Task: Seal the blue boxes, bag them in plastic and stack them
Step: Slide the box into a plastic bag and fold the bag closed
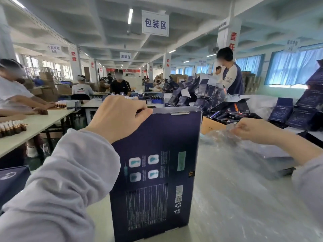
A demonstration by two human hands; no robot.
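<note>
Hanging white sign [155, 23] reads 包装区. Tall dark-blue cardboard box [157, 172] upright, long axis vertical; left hand [117, 116] curled over its top edge. Right hand [251, 128] pinches crinkled clear plastic bag [225, 137].

Matt printed card on the dark blue box [157, 172]; clear, glossy plastic film [244, 172], crinkled and catching the light; a smooth, pale counter [100, 224]; a soft grey cloth sleeve [61, 180]; a plain brown cardboard carton [211, 127], dull-surfaced.
</note>
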